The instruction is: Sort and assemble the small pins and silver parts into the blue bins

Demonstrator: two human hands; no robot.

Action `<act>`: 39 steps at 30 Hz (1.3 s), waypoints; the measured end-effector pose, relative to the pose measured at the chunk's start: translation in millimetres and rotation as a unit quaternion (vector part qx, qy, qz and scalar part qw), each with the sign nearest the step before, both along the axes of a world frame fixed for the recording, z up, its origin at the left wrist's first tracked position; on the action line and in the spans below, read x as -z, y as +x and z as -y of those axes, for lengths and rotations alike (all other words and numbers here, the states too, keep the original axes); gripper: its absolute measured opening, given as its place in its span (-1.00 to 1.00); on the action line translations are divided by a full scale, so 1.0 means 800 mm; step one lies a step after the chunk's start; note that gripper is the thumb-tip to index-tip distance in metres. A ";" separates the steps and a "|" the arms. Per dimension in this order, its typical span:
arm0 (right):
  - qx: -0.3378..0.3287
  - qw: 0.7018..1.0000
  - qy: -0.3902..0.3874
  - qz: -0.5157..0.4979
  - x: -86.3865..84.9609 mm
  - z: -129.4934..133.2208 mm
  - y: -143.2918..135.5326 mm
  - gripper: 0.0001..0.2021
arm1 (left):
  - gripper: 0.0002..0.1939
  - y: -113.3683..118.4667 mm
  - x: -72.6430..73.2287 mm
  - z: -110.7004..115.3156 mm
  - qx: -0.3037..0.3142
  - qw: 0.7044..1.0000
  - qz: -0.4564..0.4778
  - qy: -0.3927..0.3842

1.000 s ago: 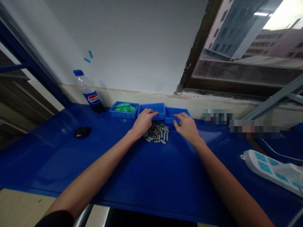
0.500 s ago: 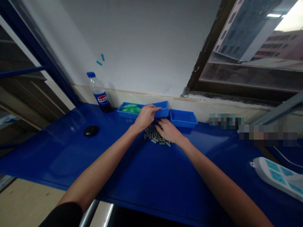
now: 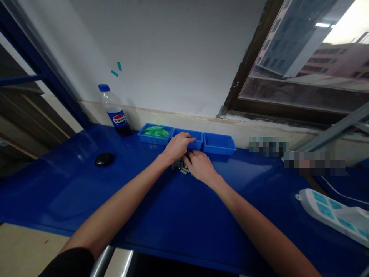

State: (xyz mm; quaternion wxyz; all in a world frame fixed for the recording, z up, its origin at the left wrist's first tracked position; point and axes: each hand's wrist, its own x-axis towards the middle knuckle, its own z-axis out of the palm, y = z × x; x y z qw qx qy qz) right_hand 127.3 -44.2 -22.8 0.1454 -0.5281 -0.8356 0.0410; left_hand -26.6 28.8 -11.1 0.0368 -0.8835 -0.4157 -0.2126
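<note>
My left hand [image 3: 179, 146] is closed on the front rim of the middle blue bin [image 3: 196, 134], its fingers reaching over the edge. The bin stands level in a row with two others. Just below and to the right, my right hand [image 3: 201, 164] rests with fingers spread against a pile of small grey cylindrical parts with metal leads [image 3: 184, 170]. Both hands cover much of that pile. Green plastic-wrapped items [image 3: 157, 132] fill the left blue bin [image 3: 154, 141]. The right blue bin [image 3: 220, 149] stands beside the middle one.
A cola bottle [image 3: 117, 115] stands by the wall at the left, with a black mouse [image 3: 103, 159] in front of it. To the right lies a white power strip [image 3: 331, 211] on the blue table [image 3: 184, 219]. Blurred items [image 3: 268, 147] sit near the window.
The middle bin was tilted and raised in my left hand and now sits lower and level between the other two. My right hand covers more of the pile. The view has shifted slightly.
</note>
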 end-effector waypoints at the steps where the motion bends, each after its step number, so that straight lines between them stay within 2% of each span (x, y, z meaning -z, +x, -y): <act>1: 0.000 1.000 0.012 -0.005 0.001 0.001 0.000 -0.60 | -0.43 0.000 0.000 -0.002 0.003 1.000 -0.001 0.000; 7: -0.012 0.999 0.030 -0.031 -0.004 0.010 0.005 -0.66 | -0.46 -0.003 0.003 -0.011 0.024 0.999 -0.014 -0.030; 12: 0.001 0.996 0.050 -0.072 -0.005 0.013 0.033 -0.73 | -0.47 -0.006 0.007 -0.007 0.033 0.998 -0.005 -0.045; 15: 0.059 0.980 0.145 -0.119 -0.006 0.002 0.061 -0.73 | -0.49 -0.008 0.010 -0.003 0.027 0.999 0.018 -0.031; 17: 0.093 0.972 0.184 -0.111 -0.005 -0.011 0.079 -0.72 | -0.52 -0.009 0.013 0.000 0.028 0.999 0.032 -0.032; 21: 0.082 0.981 0.152 -0.092 0.008 -0.039 0.101 -0.72 | -0.50 -0.008 0.018 0.000 0.026 0.997 0.052 -0.045; 25: 0.065 0.984 0.123 -0.112 0.027 -0.055 0.103 -0.69 | -0.47 -0.008 0.021 -0.002 0.028 0.997 0.056 -0.046; 28: 0.063 0.983 0.125 -0.115 0.033 -0.058 0.101 -0.68 | -0.49 -0.008 0.023 -0.002 0.032 0.997 0.059 -0.043; 35: 0.048 0.979 0.141 -0.141 0.028 -0.059 0.099 -0.68 | -0.51 -0.008 0.022 0.001 0.036 0.999 0.039 0.008; 39: 0.026 0.968 0.183 -0.171 0.014 -0.056 0.087 -0.70 | -0.61 -0.013 0.015 0.017 0.026 0.997 0.051 0.061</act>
